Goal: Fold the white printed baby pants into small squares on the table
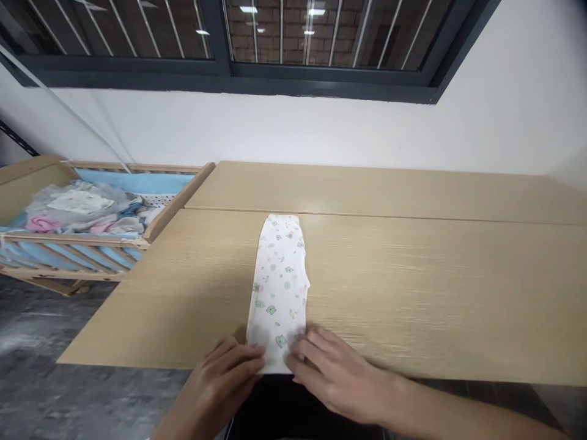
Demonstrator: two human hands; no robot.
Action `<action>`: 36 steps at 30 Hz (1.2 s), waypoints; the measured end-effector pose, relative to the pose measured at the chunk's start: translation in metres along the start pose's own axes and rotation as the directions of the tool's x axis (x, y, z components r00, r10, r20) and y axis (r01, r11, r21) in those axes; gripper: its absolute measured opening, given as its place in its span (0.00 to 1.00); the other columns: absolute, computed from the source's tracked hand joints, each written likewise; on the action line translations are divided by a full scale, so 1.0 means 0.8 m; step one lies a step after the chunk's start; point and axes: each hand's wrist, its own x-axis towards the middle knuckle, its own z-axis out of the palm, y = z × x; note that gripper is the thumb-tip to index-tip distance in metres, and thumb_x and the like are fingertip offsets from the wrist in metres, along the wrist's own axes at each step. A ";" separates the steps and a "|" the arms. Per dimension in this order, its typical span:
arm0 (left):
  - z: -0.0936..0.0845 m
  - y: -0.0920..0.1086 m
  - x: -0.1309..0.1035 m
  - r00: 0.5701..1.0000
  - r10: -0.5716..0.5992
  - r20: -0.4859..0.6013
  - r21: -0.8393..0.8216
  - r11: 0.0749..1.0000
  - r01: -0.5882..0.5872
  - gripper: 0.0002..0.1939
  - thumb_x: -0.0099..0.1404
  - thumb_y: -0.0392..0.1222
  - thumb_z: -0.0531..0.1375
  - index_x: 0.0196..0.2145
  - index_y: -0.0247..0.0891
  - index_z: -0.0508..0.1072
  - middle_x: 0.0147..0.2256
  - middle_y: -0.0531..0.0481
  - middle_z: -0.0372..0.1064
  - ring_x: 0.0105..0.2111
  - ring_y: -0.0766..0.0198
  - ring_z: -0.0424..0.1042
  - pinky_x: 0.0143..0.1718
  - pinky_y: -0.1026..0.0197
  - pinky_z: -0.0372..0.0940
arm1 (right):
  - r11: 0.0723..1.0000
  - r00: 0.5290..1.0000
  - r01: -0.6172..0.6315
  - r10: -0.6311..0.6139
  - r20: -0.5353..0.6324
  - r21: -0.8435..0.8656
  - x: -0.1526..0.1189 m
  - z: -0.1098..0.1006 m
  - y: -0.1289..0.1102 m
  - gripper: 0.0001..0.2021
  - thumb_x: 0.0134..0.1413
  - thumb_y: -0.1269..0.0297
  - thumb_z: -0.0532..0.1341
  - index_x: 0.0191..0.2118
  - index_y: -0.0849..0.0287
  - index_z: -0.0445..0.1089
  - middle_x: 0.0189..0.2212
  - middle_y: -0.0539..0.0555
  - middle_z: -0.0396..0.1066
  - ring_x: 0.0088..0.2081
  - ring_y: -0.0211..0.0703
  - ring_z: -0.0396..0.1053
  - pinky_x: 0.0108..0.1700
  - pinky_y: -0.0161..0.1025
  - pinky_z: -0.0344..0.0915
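Observation:
A white cloth with small green and grey prints [280, 275], folded into a long narrow shape, lies flat on the light wood table [389, 293], its near end at the front edge. My left hand [224, 379] has its fingers bent over the cloth's near left corner. At the near right corner, my right hand [332, 373] holds the cloth with curled fingers. The thumbs are mostly hidden.
Left of the table stands a wooden crib [160, 226] with blue lining, holding a pile of clothes and a clear plastic bag [82, 198]. A white wall [298, 128] and a barred window [330, 36] are behind the table.

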 end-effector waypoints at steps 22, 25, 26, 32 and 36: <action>-0.036 -0.136 0.286 0.916 -0.383 0.118 0.172 0.916 0.361 0.15 0.71 0.39 0.53 0.44 0.33 0.79 0.45 0.42 0.79 0.43 0.58 0.75 0.44 0.61 0.65 | 0.704 0.760 -0.531 0.642 -0.102 0.471 0.162 -0.014 0.264 0.08 0.61 0.66 0.60 0.43 0.63 0.72 0.36 0.54 0.75 0.34 0.41 0.70 0.36 0.37 0.64; -0.015 -0.148 0.304 0.901 -0.421 0.105 0.242 0.890 0.387 0.14 0.71 0.36 0.53 0.42 0.31 0.79 0.43 0.38 0.79 0.43 0.56 0.75 0.44 0.59 0.64 | 0.732 0.759 -0.583 0.645 -0.085 0.352 0.171 0.008 0.284 0.07 0.61 0.70 0.58 0.41 0.63 0.72 0.37 0.55 0.74 0.37 0.42 0.69 0.41 0.38 0.64; -0.011 -0.145 0.305 0.896 -0.433 0.096 0.271 0.878 0.395 0.13 0.70 0.36 0.54 0.42 0.30 0.78 0.43 0.37 0.79 0.44 0.55 0.75 0.45 0.58 0.64 | 0.737 0.761 -0.588 0.644 -0.083 0.333 0.171 0.011 0.287 0.07 0.61 0.70 0.58 0.41 0.63 0.72 0.37 0.56 0.74 0.39 0.43 0.69 0.43 0.39 0.64; 0.004 -0.061 0.251 0.916 -0.400 -0.042 0.517 0.775 0.363 0.21 0.74 0.46 0.50 0.51 0.25 0.73 0.50 0.25 0.71 0.52 0.39 0.69 0.52 0.42 0.60 | 0.800 0.784 -0.563 0.597 -0.170 0.208 0.161 -0.003 0.266 0.16 0.67 0.64 0.54 0.55 0.64 0.68 0.52 0.65 0.69 0.53 0.51 0.68 0.55 0.47 0.64; 0.027 -0.004 0.189 0.910 -0.399 0.116 0.675 0.704 0.223 0.24 0.73 0.50 0.52 0.45 0.23 0.77 0.42 0.26 0.75 0.43 0.41 0.75 0.43 0.47 0.66 | 0.973 0.975 -0.204 0.212 -0.067 0.109 0.161 -0.010 0.217 0.23 0.72 0.56 0.48 0.66 0.58 0.58 0.67 0.62 0.58 0.66 0.54 0.58 0.65 0.53 0.56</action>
